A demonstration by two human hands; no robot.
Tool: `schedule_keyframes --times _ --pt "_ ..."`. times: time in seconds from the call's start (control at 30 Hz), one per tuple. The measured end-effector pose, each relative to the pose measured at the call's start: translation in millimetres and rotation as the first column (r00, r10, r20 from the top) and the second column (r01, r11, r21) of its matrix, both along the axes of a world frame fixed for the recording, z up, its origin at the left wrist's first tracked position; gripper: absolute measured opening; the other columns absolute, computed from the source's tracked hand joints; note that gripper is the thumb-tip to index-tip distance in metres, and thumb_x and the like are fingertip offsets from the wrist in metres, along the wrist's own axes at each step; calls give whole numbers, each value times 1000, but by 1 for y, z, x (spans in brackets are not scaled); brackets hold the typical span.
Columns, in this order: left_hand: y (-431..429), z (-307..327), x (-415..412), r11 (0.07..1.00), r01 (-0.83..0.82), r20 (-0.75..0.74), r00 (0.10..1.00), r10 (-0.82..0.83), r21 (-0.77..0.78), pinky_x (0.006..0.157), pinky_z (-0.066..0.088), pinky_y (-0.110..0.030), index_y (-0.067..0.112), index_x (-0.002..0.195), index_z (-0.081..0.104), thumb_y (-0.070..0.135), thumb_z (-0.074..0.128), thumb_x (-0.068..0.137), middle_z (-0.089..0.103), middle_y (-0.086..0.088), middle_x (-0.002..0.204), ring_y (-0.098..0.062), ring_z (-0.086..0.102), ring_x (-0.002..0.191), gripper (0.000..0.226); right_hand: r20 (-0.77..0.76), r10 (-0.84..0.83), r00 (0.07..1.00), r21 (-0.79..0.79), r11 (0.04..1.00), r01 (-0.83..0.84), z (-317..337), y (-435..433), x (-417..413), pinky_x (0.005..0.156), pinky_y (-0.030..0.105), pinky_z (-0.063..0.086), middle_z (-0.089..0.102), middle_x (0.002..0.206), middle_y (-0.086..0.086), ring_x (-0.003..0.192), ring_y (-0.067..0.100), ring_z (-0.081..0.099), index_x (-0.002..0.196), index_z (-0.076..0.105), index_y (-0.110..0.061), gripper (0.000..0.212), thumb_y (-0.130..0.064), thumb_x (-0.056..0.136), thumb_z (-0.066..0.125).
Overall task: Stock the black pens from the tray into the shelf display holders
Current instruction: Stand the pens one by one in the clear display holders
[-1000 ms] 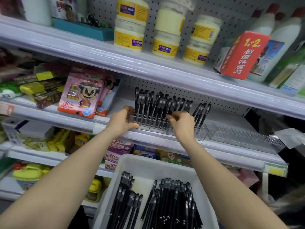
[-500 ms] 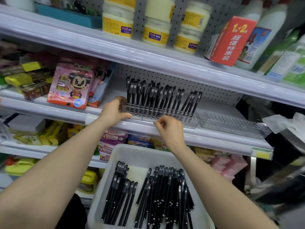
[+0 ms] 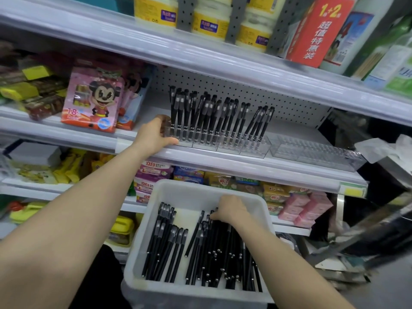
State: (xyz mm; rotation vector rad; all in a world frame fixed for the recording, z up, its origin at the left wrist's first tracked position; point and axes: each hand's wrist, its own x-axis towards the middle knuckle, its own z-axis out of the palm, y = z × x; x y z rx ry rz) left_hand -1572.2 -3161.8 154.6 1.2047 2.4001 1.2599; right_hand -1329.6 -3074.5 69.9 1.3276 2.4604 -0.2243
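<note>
Neighbours could be dragged out and dropped if one is pulled from the tangled black pens (image 3: 209,253) in the tray (image 3: 178,190) at lower centre. The right hand (image 3: 231,209) is curled over their caps; whether one is pinched cannot be told. The holder (image 3: 254,150) at mid-frame, partly filled with upright pens (image 3: 214,114), is gripped at its left end by the left hand (image 3: 153,136). No pens are seen in the second holder (image 3: 312,150) to its right.
</note>
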Motion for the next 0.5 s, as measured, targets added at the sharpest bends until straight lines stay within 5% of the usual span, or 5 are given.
schedule_keyframes --times 0.13,0.33,0.43,0.5 --pt "0 1 1 1000 -5 -18 1000 4 -19 100 48 -38 13 138 45 32 82 75 60 -9 130 -26 58 117 76 -1 -16 1000 -26 1000 16 -3 1 -3 68 30 46 55 86 5 83 25 56 97 58 -11 16 -23 88 65" --pt "0 1 1 1000 -3 -21 1000 3 -22 101 48 -40 15 139 44 33 82 75 60 -8 131 -26 58 117 76 36 10 999 -99 995 -6 -7 -3 -6 70 30 50 63 88 5 85 24 65 85 57 -11 24 -30 88 70" --pt "0 1 2 999 -11 -23 1000 10 -30 100 48 -40 15 140 43 33 82 75 59 -9 132 -27 57 118 78 67 35 997 -119 993 -27 -11 -5 -10 69 29 51 72 96 7 75 22 60 69 51 -12 27 -24 87 67" --pt "0 0 1 999 -10 -24 1000 9 -34 101 48 -41 16 140 43 34 82 75 59 -9 132 -27 57 119 79 46 13 999 -171 985 -5 -7 -6 -10 66 28 53 70 81 3 65 19 59 67 53 -13 25 -23 87 65"
